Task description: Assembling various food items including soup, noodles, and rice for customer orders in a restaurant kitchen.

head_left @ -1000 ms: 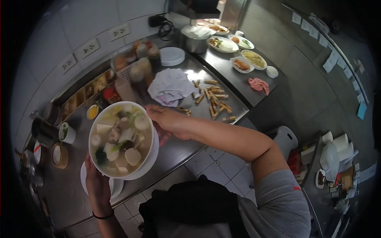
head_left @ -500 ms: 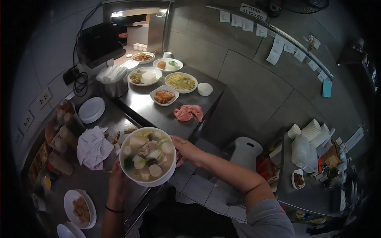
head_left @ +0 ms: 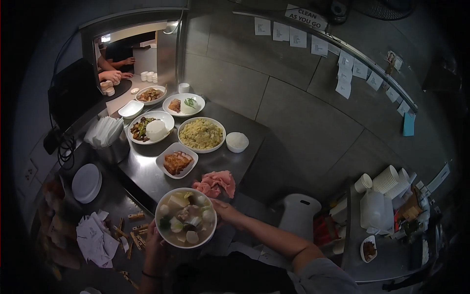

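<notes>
Grey tiled wall (head_left: 293, 112) is seen on the right, with paper slips (head_left: 313, 44) pinned along a rail. A stainless steel counter (head_left: 147, 174) runs below it. A lit pass-through window (head_left: 132, 49) is set at the far end. A wall socket (head_left: 28, 172) is mounted at left. A white stool (head_left: 299, 210) stands on the dim floor; a side shelf (head_left: 387, 255) is placed at right.

White soup bowl (head_left: 186, 218), full of tofu, greens and meat chunks in pale broth, level, above the steel counter edge, near pink cloth.
</notes>
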The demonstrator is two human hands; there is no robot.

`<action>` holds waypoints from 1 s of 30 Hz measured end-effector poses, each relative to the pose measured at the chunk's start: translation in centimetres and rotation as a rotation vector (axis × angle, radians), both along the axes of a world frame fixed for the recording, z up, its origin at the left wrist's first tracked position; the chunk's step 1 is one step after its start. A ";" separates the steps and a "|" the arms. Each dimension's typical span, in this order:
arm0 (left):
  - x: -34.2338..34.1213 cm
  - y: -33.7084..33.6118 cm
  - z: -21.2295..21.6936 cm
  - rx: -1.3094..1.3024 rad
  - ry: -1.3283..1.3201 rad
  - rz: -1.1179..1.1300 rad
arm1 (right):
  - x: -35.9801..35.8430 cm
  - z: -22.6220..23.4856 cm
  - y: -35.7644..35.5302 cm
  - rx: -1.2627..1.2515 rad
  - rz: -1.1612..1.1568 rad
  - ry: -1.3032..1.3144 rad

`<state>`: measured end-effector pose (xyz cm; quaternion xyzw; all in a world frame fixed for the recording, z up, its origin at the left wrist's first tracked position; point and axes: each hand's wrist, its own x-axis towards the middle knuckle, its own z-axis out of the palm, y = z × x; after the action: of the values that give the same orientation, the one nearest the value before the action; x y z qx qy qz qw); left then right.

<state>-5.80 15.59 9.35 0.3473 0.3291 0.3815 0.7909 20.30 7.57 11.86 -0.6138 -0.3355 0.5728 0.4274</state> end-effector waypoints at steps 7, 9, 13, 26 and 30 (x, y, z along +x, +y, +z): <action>2.4 1.3 -1.6 0.069 0.028 0.124 | 4.5 -5.2 4.8 0.234 0.132 0.058; 3.1 1.0 -1.6 0.058 0.049 0.139 | 5.3 -6.3 6.1 0.165 0.210 0.135; 5.7 0.1 -0.4 0.064 0.020 0.344 | 7.5 -5.3 7.3 0.352 0.330 0.081; 7.2 -5.0 -5.5 0.063 0.708 0.776 | 15.2 -6.4 8.7 1.276 0.548 -1.020; 8.4 -4.7 -3.7 0.066 0.850 0.769 | 21.9 -6.8 8.3 1.343 0.550 -1.052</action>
<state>2.59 10.87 5.70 0.3500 0.7087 0.4786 0.3823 42.20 15.92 5.03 -0.3153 -0.8877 -0.0173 0.3352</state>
